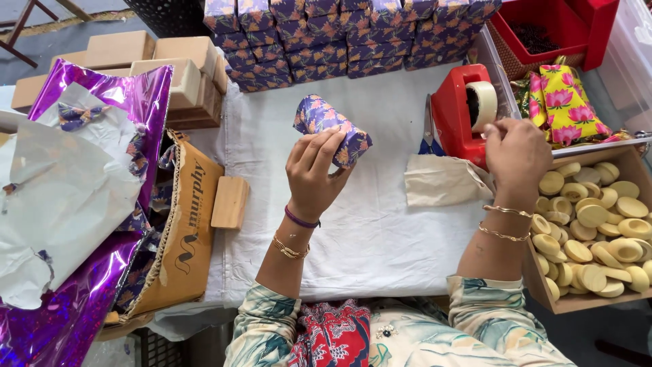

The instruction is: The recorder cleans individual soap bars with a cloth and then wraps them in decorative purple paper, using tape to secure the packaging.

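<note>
1. Left hand grips a purple floral wrapped box, held up over the white-covered bench.
2. Right hand pinches at the tape roll in the red dispenser, fingers closed.

White-clothed table in soft daylight, grey floor beyond

Bare white cloth on the worktop is lying open below and between both sets of fingers. Beyond the left fingers, stacked purple floral boxes are walling off the far edge. The red tape dispenser is crowding the right fingers, with blue-handled scissors just left of it. A tray of round tan discs is blocking the right.
</note>
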